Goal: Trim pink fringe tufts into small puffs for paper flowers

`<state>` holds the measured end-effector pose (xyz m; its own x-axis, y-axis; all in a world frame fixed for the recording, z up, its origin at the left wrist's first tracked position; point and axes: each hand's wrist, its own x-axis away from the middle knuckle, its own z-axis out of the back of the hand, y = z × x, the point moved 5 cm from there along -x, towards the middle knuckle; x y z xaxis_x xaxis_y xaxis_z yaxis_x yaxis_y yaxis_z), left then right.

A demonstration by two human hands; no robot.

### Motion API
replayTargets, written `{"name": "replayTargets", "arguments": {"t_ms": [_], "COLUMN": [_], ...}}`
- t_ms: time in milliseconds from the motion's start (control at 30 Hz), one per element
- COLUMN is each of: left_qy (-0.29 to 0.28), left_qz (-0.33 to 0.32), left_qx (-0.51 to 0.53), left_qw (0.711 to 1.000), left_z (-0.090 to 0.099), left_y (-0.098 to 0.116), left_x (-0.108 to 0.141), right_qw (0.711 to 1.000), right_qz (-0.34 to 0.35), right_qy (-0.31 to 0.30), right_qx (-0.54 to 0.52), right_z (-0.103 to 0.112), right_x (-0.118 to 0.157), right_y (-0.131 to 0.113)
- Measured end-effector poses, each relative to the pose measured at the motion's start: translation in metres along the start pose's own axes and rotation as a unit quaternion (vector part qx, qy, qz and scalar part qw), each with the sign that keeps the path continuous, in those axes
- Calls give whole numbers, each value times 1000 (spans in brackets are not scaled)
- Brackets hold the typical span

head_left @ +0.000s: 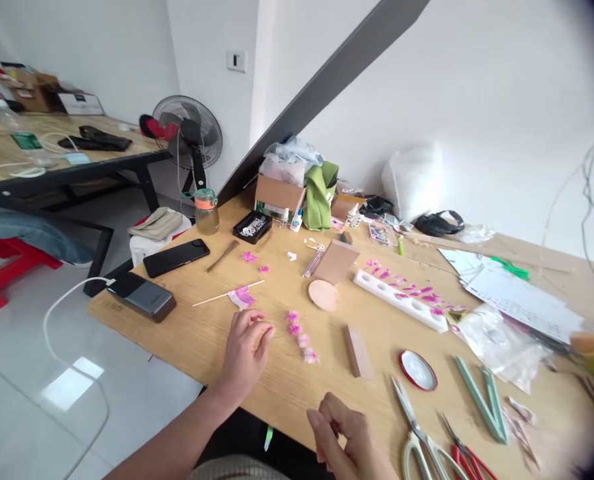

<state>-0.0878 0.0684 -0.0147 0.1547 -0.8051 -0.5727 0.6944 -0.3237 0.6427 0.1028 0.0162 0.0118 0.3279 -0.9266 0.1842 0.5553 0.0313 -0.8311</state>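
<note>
My left hand (247, 350) is over the front of the wooden table, its fingers curled in toward the thumb. Whatever it may hold is too small or hidden to make out. Just right of it lies a short row of pink and white fluffy flower pieces (297, 330). Beyond its fingertips a thin wooden stick (209, 300) lies beside a pink and white fabric piece (241, 297). My right hand (344, 433) is closed at the table's near edge, thumb against the bent fingers; its inside is hidden. White-handled scissors (413, 427) lie to its right.
Toward the right are a white holder strip (401, 300) with pink petals behind, a red-rimmed lid (419, 371), green tweezers (487, 400) and red-handled pliers (467, 453). A power bank (141, 297) and phone (177, 257) lie left. A round wooden disc (323, 295) is central.
</note>
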Motion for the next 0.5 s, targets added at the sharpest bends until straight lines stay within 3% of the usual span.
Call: {"name": "replayTargets", "arguments": {"t_ms": [167,267,500], "left_qy": [6,-6,-136], "left_qz": [0,1,-43], "left_qx": [-58,-104,-103], "left_qw": [998,995,984], "left_z": [23,27,-5], "left_y": [-23,-35,-25], "left_x": [-13,-18,-25], "right_qw": [1000,1000,993], "right_qz": [-9,-14,-1], "right_qy": [9,26,121], "right_qx": [7,7,-14], "right_z": [14,18,27], "right_x": [3,3,9], "right_y": [4,8,11]}}
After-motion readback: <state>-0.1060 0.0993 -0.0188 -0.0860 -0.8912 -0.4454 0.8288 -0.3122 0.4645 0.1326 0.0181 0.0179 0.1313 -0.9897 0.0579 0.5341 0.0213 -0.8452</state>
